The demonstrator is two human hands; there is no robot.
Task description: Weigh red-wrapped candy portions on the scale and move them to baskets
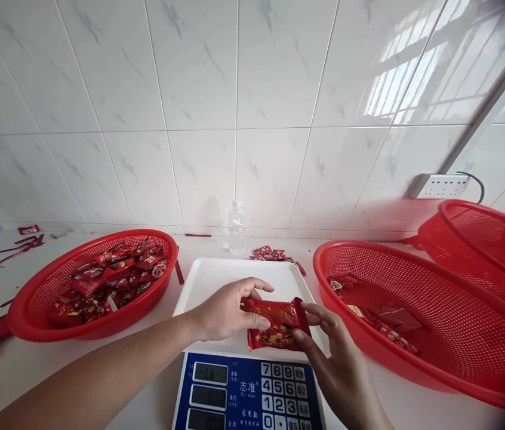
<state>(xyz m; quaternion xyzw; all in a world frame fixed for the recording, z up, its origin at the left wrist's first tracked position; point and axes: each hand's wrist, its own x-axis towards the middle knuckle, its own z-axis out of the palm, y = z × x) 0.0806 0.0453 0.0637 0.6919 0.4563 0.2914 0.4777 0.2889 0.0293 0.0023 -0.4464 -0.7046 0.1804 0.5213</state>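
Note:
A red wrapped packet [277, 325] with gold print is held between both hands over the white tray [203, 272] of a weighing scale. My left hand [234, 310] grips its left end, thumb on the front and index finger stretched out above. My right hand [330, 346] pinches the right end between thumb and fingers. Below the packet, the scale's blue panel [248, 391] shows number keys and small displays.
At the left, a red basket [24, 307] holds many red packets. A larger red basket [453, 292] at the right has several packets inside, with more baskets [494, 239] behind it. A clear bottle [236, 230] and small red packets [270, 253] are near the wall.

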